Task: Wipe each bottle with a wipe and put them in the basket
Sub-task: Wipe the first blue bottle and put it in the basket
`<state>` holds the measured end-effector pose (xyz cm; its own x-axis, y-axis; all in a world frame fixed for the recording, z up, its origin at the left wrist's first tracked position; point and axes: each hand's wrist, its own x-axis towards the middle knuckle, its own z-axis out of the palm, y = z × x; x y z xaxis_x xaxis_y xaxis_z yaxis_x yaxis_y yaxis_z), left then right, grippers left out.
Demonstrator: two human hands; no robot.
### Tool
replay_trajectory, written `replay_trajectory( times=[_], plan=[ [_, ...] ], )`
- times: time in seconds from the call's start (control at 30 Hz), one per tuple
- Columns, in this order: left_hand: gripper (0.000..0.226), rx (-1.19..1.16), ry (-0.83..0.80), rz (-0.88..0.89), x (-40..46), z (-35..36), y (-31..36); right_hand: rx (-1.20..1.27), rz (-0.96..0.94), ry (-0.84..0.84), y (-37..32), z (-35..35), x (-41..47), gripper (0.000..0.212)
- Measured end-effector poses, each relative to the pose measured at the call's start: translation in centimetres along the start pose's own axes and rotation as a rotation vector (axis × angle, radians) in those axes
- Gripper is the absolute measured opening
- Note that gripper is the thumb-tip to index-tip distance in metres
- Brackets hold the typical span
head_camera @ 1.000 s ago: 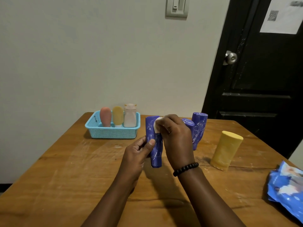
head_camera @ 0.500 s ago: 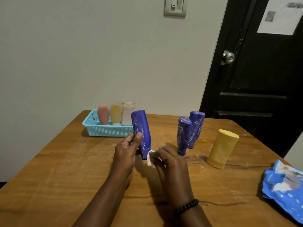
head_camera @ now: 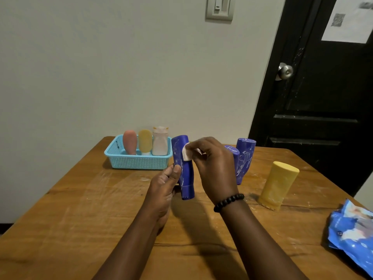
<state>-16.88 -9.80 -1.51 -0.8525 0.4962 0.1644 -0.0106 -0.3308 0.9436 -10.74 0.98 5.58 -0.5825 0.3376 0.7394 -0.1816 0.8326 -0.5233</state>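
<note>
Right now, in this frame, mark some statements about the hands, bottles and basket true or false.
1. The left hand grips the blue bottle upright above the wooden table. True.
2. The right hand presses a white wipe against the bottle's cap end. False: the wipe touches the upper part, while the cap points down.
3. The turquoise basket holds three bottles. True.
4. The yellow bottle lies flat on the table. False: it stands, leaning a little.
5. The blue wipes packet sits inside the basket. False: it lies at the table's right edge.
</note>
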Motion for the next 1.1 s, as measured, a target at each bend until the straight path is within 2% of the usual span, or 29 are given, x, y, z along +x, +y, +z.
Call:
replay_trajectory(
  times=[0.27, 0.37, 0.53, 0.6, 0.7, 0.77, 1.1],
  plan=[
    [0.03, -0.217, 0.005, 0.021, -0.4, 0.7, 0.5, 0.137, 0.001, -0.01, 0.1, -1.1, -4.7, 0.02],
    [0.031, -0.303, 0.049, 0.029, -0.2, 0.5, 0.7, 0.088, -0.028, -0.063, 0.4, -1.1, -6.7, 0.021],
    [0.018, -0.297, 0.063, 0.018, 0.0, 0.4, 0.6, 0.106, 0.012, -0.188, 2.0, -1.9, -8.5, 0.021],
    [0.02, -0.263, 0.059, 0.025, 0.2, 0.6, 0.6, 0.161, 0.092, -0.147, 2.0, -2.4, -8.4, 0.018],
    [0.033, -0.186, 0.059, 0.032, 0.3, 0.4, 0.6, 0.379, 0.304, -0.041, 1.5, -2.9, -7.1, 0.015],
    [0.04, -0.161, 0.076, 0.023, 0.4, 0.1, 0.5, 0.414, 0.353, -0.018, 1.4, -3.1, -5.9, 0.015],
    [0.044, -0.156, -0.064, -0.006, -0.3, 0.8, 0.8, 0.099, 0.053, 0.012, 0.2, 0.0, 0.0, 0.012]
  ],
)
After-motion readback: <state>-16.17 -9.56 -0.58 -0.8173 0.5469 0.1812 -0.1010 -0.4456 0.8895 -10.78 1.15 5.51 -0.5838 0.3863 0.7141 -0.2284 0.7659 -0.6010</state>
